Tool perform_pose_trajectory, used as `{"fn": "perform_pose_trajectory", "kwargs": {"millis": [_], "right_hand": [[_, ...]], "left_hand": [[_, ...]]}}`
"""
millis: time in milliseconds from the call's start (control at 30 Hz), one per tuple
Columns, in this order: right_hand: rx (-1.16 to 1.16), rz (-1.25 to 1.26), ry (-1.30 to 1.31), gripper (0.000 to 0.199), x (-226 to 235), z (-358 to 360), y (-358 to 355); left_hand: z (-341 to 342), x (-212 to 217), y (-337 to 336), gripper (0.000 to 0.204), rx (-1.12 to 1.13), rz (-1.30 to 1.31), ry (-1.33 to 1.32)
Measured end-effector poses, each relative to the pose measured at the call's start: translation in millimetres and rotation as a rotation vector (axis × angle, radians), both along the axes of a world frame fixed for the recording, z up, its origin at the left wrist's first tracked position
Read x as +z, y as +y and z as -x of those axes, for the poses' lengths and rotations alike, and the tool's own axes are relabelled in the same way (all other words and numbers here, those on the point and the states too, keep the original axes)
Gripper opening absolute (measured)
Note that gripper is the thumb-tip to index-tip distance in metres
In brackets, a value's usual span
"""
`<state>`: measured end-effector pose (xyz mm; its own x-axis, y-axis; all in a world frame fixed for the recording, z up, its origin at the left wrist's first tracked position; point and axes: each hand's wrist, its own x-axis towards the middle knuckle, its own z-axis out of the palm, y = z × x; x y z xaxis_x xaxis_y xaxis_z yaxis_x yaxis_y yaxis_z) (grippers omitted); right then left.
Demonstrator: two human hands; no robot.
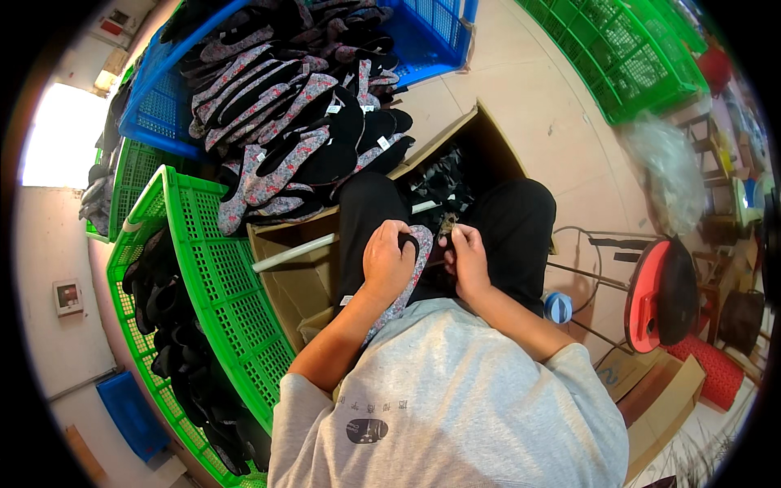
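My left hand (388,259) is closed around a floral fabric slipper (417,264) with a black lining, held above my lap. The slipper's lower end reaches down against my grey shirt. Just to its right, my right hand (467,259) is closed with thumb and fingers pinched together. A small dark and brownish thing shows at its fingertips, too small to name. Beyond my knees, a heap of similar floral and black slippers (286,167) spills from a blue crate (163,106). Below my hands, an open cardboard box (498,138) holds crumpled black scraps (443,175).
A white rod (297,252) lies across the box at my left knee. On the left stands a green crate (232,285) with black slippers; another green crate (606,53) is at the far right. A red and black round stool (661,294) and a blue-lidded container (558,307) are at right.
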<state>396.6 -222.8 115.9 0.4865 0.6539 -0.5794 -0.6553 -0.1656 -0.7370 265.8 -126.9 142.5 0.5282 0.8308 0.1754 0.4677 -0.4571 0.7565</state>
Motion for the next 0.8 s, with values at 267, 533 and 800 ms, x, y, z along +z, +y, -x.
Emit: {"fn": "perform_pose_trajectory", "kwargs": {"millis": [267, 533, 800], "right_hand": [[0.300, 0.051, -0.041, 0.026, 20.1, -21.1, -5.5], [0.556, -0.005, -0.692, 0.055, 23.7, -13.2, 14.3], [0.426, 0.023, -1.009, 0.053, 25.5, -32.5, 51.5]], "left_hand": [[2.3, 34.6, 7.5, 0.021, -0.005, -0.160, 0.292], [1.5, 35.2, 13.1, 0.021, -0.020, -0.161, 0.378], [-38.0, 64.4, 17.5, 0.023, -0.033, -0.082, 0.100]]}}
